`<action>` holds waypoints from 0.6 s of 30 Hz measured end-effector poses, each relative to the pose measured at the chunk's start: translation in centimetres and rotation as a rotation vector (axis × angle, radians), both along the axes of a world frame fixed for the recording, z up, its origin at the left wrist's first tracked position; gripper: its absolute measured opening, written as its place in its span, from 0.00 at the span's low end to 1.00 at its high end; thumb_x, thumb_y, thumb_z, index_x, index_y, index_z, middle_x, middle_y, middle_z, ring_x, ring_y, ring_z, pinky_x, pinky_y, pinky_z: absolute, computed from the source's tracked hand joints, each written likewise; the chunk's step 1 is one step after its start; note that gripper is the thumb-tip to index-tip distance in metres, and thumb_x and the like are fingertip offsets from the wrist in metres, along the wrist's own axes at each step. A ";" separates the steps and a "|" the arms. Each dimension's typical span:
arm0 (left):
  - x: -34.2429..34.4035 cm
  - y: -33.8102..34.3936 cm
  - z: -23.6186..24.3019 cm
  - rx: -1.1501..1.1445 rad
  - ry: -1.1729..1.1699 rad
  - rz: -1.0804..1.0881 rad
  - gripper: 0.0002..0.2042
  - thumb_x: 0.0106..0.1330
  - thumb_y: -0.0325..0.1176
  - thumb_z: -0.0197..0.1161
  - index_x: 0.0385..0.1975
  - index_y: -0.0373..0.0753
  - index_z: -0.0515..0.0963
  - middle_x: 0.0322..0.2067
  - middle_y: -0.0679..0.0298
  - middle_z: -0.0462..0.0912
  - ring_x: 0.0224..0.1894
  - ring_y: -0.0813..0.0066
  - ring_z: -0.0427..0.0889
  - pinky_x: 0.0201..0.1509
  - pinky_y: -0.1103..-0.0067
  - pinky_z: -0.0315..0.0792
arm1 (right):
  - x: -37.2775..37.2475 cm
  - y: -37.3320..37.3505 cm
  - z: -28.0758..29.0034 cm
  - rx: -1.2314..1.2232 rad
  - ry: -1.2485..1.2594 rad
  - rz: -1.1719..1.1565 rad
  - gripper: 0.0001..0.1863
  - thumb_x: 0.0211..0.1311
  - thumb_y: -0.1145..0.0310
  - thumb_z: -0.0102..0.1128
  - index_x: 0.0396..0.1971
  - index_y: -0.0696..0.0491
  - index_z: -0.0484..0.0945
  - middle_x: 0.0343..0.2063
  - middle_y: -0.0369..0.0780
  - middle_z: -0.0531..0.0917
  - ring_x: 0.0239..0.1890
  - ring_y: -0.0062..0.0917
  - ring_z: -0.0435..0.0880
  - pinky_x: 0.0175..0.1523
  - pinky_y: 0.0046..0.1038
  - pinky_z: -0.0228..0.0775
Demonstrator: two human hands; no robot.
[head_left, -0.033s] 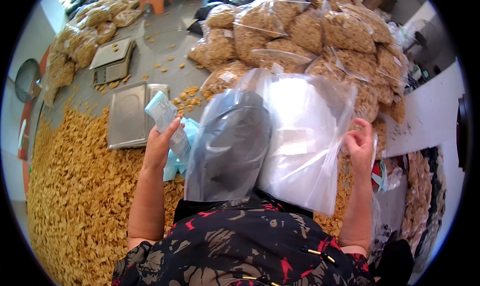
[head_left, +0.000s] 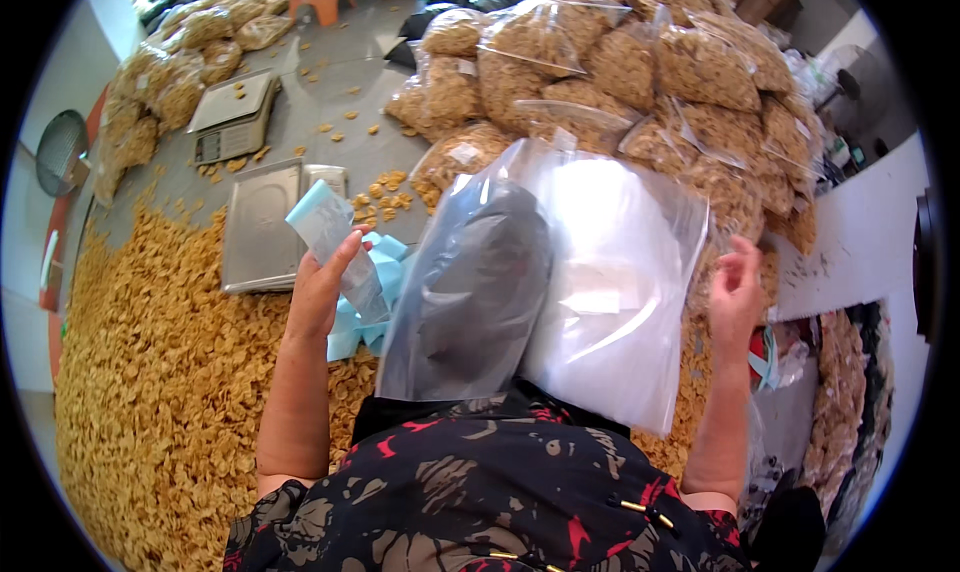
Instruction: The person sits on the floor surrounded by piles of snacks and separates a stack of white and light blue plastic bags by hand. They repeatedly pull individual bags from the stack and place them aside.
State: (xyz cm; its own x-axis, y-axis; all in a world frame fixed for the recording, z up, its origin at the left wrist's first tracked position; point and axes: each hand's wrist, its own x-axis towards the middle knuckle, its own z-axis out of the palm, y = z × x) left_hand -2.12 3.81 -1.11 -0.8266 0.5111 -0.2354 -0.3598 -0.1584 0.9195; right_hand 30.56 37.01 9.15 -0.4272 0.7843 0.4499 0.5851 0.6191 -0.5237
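Observation:
My left hand (head_left: 327,287) is closed round a light-blue strip of label paper (head_left: 345,247), pinched between thumb and fingers. More of the crumpled blue strip (head_left: 348,330) hangs below and beside that hand. A stack of clear plastic bags (head_left: 610,357) lies across my lap, with a small whitish rectangle showing on its right half. Through the left half of the stack a dark shape is visible. Just right of the stack's edge is my right hand (head_left: 736,297), raised and apart from the bags. Its fingers are curled together; whatever they may hold is too small to make out.
Loose golden-brown dried slices (head_left: 170,402) cover the floor at left. Two weighing scales (head_left: 262,227) (head_left: 235,122) stand beyond them. Filled clear bags (head_left: 610,67) are piled ahead, and more bags (head_left: 190,52) lie far left. An orange stool (head_left: 322,4) stands at the back.
My right hand has drawn slightly away from the bags' right edge, its fingers closer together. The blue strip in my left hand has turned a little. The whole view has shifted slightly.

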 end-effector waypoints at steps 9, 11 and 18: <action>4.5 -0.6 7.2 0.145 0.393 -0.191 0.44 0.60 0.19 0.63 0.71 0.49 0.42 0.57 0.58 0.70 0.53 0.68 0.77 0.53 0.71 0.74 | -20.0 -15.1 2.1 -0.796 0.238 1.215 0.24 0.58 0.76 0.63 0.55 0.50 0.69 0.43 0.38 0.79 0.43 0.18 0.79 0.49 0.22 0.71; 5.3 -1.0 7.2 0.204 0.427 -0.196 0.48 0.59 0.18 0.63 0.72 0.51 0.36 0.59 0.59 0.67 0.57 0.69 0.73 0.56 0.71 0.71 | -21.6 -17.2 1.2 -0.897 0.212 1.345 0.23 0.56 0.76 0.63 0.53 0.51 0.71 0.41 0.38 0.81 0.41 0.19 0.81 0.48 0.24 0.72; 6.2 -2.9 7.6 0.242 0.232 -0.265 0.48 0.60 0.17 0.62 0.72 0.54 0.35 0.43 0.60 0.81 0.43 0.75 0.81 0.48 0.79 0.74 | -20.8 -15.6 1.1 -0.675 -0.017 1.466 0.14 0.52 0.78 0.64 0.41 0.55 0.80 0.35 0.36 0.83 0.40 0.21 0.82 0.47 0.23 0.70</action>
State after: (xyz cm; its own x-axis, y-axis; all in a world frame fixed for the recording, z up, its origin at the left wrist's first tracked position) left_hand 4.13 0.87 6.49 -0.6760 0.7309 0.0944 -0.2049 -0.3094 0.9286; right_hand 9.77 21.42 10.21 -0.9505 -0.2397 0.1974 -0.2648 0.2935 -0.9186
